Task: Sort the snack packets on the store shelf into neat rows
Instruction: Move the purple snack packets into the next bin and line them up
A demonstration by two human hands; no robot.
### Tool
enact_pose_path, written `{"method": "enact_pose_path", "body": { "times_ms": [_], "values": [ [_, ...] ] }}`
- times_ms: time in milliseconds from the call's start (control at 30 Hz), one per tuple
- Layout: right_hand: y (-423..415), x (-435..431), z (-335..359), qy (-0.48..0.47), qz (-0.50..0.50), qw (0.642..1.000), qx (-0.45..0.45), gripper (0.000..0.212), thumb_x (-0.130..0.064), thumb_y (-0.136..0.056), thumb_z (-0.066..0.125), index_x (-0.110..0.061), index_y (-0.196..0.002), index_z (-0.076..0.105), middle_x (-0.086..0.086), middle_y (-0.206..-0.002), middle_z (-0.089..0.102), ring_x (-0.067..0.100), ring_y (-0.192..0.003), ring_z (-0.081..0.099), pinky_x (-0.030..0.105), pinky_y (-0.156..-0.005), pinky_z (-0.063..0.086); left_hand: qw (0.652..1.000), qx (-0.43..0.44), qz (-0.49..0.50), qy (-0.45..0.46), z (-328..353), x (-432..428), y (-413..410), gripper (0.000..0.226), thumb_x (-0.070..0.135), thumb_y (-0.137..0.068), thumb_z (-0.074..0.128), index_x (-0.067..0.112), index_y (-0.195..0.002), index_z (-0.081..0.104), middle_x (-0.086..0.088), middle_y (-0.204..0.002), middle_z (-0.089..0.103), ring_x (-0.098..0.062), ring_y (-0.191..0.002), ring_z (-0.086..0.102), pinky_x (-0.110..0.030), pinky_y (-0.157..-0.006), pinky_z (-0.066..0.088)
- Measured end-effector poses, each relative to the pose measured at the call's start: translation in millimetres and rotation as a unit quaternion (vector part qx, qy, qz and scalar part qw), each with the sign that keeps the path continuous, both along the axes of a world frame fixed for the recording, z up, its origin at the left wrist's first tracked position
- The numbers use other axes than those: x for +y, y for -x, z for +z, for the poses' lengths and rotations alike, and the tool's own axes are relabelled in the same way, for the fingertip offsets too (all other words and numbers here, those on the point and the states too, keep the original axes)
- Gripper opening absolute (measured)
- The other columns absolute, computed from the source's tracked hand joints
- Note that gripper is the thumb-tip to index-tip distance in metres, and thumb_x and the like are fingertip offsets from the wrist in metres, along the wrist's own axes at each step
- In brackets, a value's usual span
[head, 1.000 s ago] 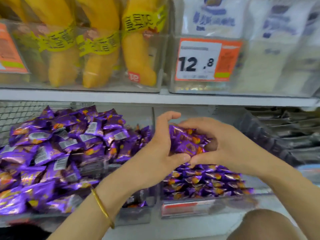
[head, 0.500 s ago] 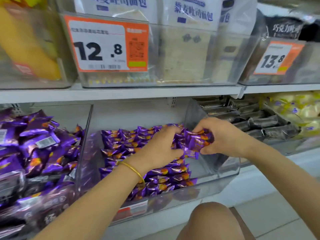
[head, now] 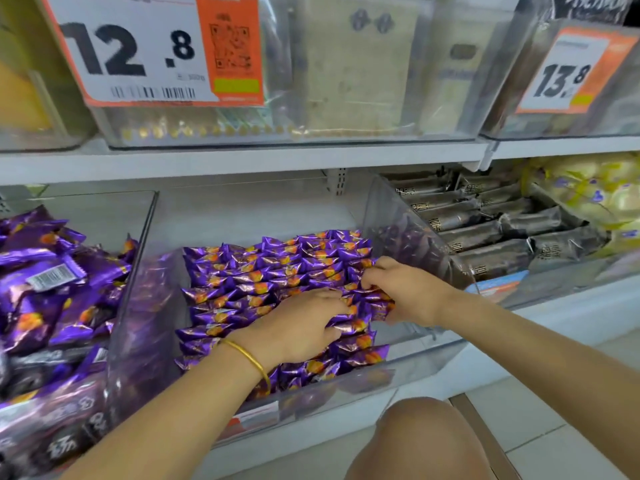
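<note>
Both hands have dropped since 0.5 seconds ago: the bunch they held up over the bin is now down among the purple packets point(head: 259, 271), at the right front of the rows. The left hand point(head: 301, 327) lies across the tops of the packets, fingers fairly straight and close together, pressing down, with a gold bangle point(head: 250, 358) on the wrist. The right hand point(head: 405, 289) is just beside it, fingers curled over a few packets at the right end and thumb tucked under them, pinching them. The packets stand in tidy rows inside a clear bin point(head: 391, 220) on the lower shelf point(head: 588, 306). The next bin to the left holds a loose heap point(head: 52, 278) of the same purple wrappers. To the right lie dark packets point(head: 485, 223). Above, a price card point(head: 138, 53) reads 12.8.
</note>
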State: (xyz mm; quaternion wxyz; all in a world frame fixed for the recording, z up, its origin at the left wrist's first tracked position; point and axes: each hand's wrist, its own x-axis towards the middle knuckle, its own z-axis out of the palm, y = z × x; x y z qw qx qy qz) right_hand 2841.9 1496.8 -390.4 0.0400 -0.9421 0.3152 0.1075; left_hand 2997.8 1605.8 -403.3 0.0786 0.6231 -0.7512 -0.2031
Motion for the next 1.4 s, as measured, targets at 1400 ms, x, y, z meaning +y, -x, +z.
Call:
{"method": "enact_pose_path", "body": {
  "times_ms": [1400],
  "values": [
    [-124.9,163.9,79.2,-0.151,0.103,0.909,-0.376,0.026,-0.011,-0.084,0.065,-0.027,-0.104,0.064,-0.024,-0.086,0.052,0.0,-0.085,0.056,0.006,-0.074,0.041,0.937,0.161,0.236,0.201,96.7,195.8,-148.1,0.017,0.02,-0.084,0.065,0.024,-0.1,0.07,0.004,-0.092,0.068,-0.007,-0.081,0.062,-0.025,-0.078,0.048]
  ]
}}
